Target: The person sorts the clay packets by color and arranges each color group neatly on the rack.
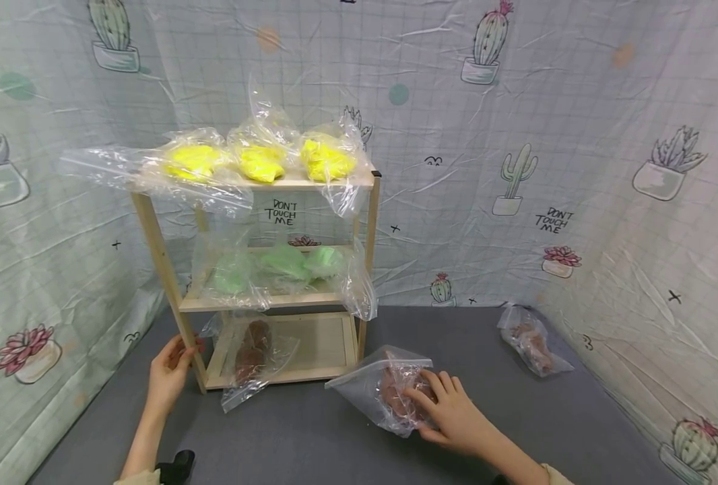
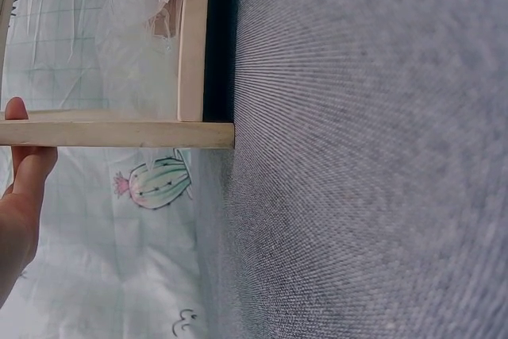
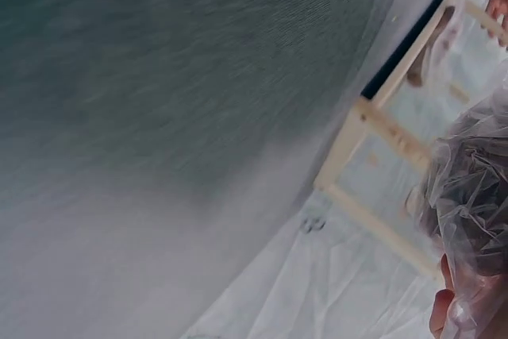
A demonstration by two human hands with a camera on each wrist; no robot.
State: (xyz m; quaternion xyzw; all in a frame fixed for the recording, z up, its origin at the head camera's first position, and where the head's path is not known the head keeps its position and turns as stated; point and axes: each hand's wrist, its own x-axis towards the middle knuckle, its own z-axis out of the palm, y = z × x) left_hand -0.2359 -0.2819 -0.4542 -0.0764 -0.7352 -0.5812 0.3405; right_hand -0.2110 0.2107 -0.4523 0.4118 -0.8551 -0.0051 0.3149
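Observation:
My left hand grips the left front post of a small wooden shelf rack low down, with the thumb and fingers around it in the left wrist view. My right hand holds a clear zip bag with reddish-brown contents, to the right of the rack. In the right wrist view this bag hides most of the hand. Another bag of brown contents lies on the bottom shelf at the left, its end hanging over the front edge.
Three bags with yellow contents sit on the top shelf. Bags with green contents are on the middle shelf. One more brown-filled bag lies at the right on the grey table. Cactus-print cloth surrounds the table.

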